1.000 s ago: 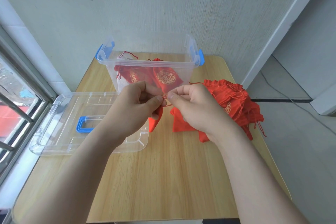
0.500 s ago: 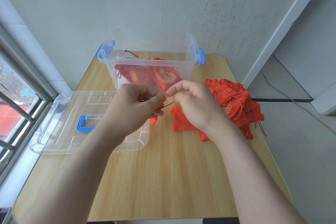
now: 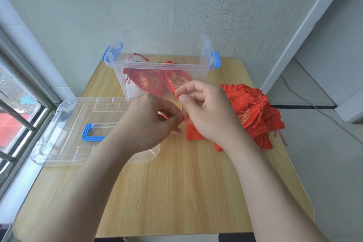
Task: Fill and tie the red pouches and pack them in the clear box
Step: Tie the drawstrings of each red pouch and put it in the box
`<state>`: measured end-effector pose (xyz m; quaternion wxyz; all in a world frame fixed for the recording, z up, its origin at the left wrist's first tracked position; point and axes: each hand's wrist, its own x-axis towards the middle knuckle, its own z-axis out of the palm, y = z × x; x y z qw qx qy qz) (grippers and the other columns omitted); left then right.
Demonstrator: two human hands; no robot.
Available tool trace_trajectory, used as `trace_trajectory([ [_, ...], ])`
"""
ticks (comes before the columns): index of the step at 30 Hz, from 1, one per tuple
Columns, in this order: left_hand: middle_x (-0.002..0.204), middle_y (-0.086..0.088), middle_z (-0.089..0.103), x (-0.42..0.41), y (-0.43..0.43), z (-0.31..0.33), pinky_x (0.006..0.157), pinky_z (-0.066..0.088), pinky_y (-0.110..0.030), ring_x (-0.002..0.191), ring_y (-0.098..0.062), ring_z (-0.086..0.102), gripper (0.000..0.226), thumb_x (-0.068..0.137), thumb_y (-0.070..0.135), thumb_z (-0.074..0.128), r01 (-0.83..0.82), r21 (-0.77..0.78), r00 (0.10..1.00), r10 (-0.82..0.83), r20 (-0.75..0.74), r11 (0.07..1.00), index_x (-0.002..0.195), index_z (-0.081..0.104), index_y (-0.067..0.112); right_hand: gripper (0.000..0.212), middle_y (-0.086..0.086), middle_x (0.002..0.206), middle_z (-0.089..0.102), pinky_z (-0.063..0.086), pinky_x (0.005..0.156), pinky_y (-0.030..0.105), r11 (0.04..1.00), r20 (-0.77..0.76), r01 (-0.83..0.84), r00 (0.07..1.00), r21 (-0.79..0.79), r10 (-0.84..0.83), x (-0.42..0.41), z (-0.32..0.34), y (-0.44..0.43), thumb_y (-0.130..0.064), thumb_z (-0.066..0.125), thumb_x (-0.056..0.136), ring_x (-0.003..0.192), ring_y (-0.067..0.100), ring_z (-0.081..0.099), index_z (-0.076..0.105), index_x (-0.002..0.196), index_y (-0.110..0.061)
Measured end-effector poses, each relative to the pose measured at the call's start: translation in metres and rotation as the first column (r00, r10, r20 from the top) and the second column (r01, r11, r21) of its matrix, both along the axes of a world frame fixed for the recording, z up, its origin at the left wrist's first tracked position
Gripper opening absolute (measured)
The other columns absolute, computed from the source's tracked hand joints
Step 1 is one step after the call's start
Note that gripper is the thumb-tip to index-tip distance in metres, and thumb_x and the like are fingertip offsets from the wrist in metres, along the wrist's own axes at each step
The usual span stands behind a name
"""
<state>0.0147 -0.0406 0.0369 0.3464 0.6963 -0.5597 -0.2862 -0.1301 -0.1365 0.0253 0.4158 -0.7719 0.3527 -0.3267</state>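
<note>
Tying step. Left hand and right hand both pinched the cord of 1 pouch, held over the table before the box; 2 pouches inside. Next, likely: cinch knot, drop in box.

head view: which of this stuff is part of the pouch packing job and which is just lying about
In the job: held pouch, pinched by left hand and right hand; pouch pile; packed pouches; clear box.

Lying about: box lid; floor cable; window bars.
</note>
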Motion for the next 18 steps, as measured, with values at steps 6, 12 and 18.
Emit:
trace_trajectory([
  [6, 0.079, 0.01, 0.08, -0.001, 0.001, 0.002, 0.071, 0.057, -0.022, 0.076, -0.004, 0.078, 0.015, 0.1, 0.013, 0.071, 0.051, 0.009, 0.998, -0.051, -0.048, 0.999, 0.089, 0.081, 0.017, 0.009, 0.0, 0.063, 0.071, 0.05, 0.057, 0.025, 0.992, 0.043, 0.042, 0.998, 0.119, -0.048, -0.004, 0.004, -0.001, -0.012, 0.067, 0.1, 0.049, 0.011, 0.062, 0.074, 0.101, -0.017],
  [12, 0.083, -0.003, 0.081, 0.0, 0.004, 0.007, 0.09, 0.063, -0.046, 0.085, -0.019, 0.081, 0.012, 0.1, 0.013, 0.071, 0.031, 0.019, 0.971, -0.026, -0.238, 0.999, 0.094, 0.081, 0.01, 0.006, 0.0, 0.067, 0.071, 0.044, 0.048, 0.024, 0.912, 0.171, 0.068, 0.974, 0.406, -0.148, -0.007, 0.011, -0.004, -0.014, 0.07, 0.1, 0.051, 0.014, 0.058, 0.076, 0.103, -0.015],
  [18, 0.084, -0.008, 0.08, -0.005, 0.004, 0.013, 0.092, 0.063, -0.055, 0.083, -0.02, 0.081, 0.015, 0.1, 0.008, 0.07, -0.021, 0.009, 0.937, 0.023, -0.348, 1.0, 0.092, 0.082, 0.003, 0.006, -0.001, 0.072, 0.075, 0.046, 0.051, 0.024, 0.881, 0.148, 0.103, 0.97, 0.461, -0.191, -0.009, 0.008, -0.006, -0.018, 0.073, 0.099, 0.055, 0.012, 0.062, 0.077, 0.104, -0.016],
])
